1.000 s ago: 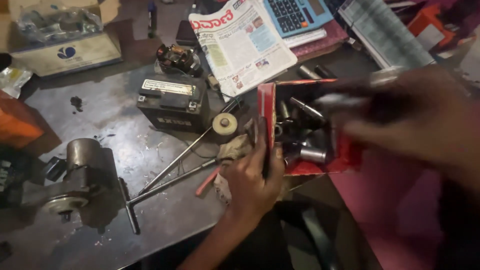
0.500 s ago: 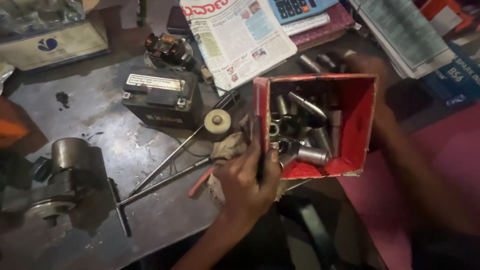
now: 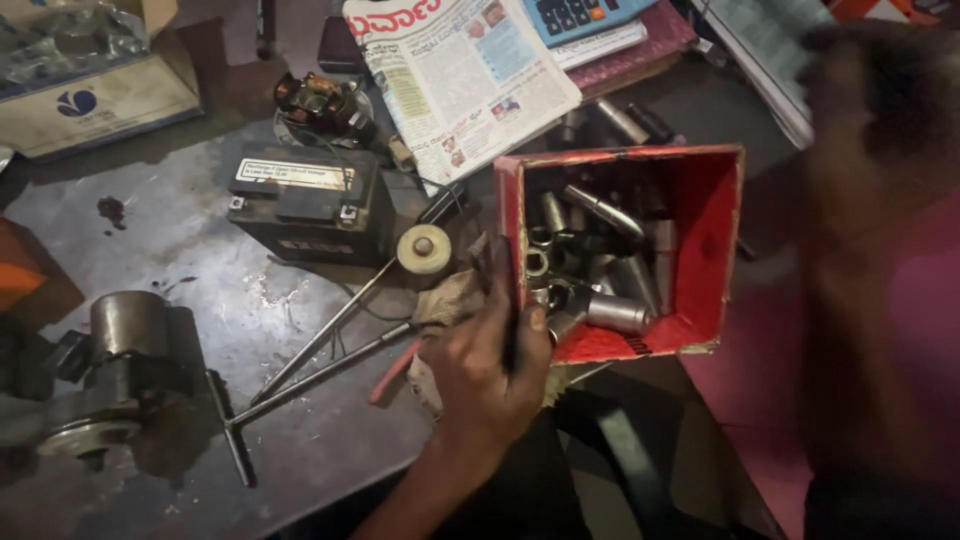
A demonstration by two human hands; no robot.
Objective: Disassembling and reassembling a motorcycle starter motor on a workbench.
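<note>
The left hand (image 3: 490, 365) grips the near left wall of a red cardboard box (image 3: 718, 215) full of steel sockets (image 3: 615, 312), thumb hooked over the rim, holding it tilted just right of the black battery (image 3: 310, 205). The right hand (image 3: 880, 110) is a dark blur right of the box, its grip impossible to tell; a long T-handle wrench (image 3: 310, 375) lies left of the box, a folded newspaper (image 3: 455, 80) behind it

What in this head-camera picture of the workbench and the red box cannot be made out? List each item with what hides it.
- Right hand: motion blur; what it holds cannot be told.
- Lower metal sockets in the red box: piled and shadowed, so no count.
- Left hand fingertips: hidden behind the box wall.
- Calculator: cut off by the top edge.
</note>
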